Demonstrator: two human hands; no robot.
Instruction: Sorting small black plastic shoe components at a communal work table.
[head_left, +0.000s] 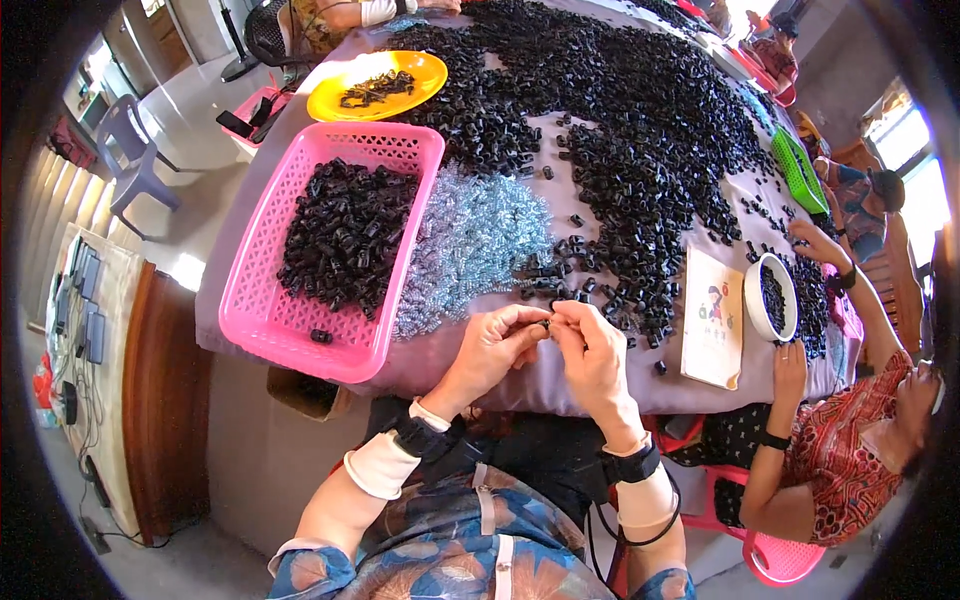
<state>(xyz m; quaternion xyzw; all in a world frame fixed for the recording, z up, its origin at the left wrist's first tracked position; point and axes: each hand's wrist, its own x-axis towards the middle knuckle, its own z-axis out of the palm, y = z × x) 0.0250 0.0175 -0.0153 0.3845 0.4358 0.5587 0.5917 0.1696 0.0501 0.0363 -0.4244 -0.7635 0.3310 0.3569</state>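
My left hand [493,350] and my right hand [592,358] meet over the near edge of the cloth-covered table, fingertips pinched together. Between them is a small black plastic part [545,324], mostly covered by the fingers, so its exact kind does not show. Just beyond my left hand lies a heap of small clear bluish plastic pieces [480,240]. Past both hands spreads a wide layer of small black plastic parts [640,190]. To the left of the clear heap, a pink plastic basket [258,250] holds many black pieces [345,235].
A yellow plate [420,75] with thin dark bits sits behind the basket. To my right are a booklet [708,345], a white bowl [752,300] of black parts and a green basket [795,165]. A co-worker's hand [790,365] touches the bowl. Other people sit around the table.
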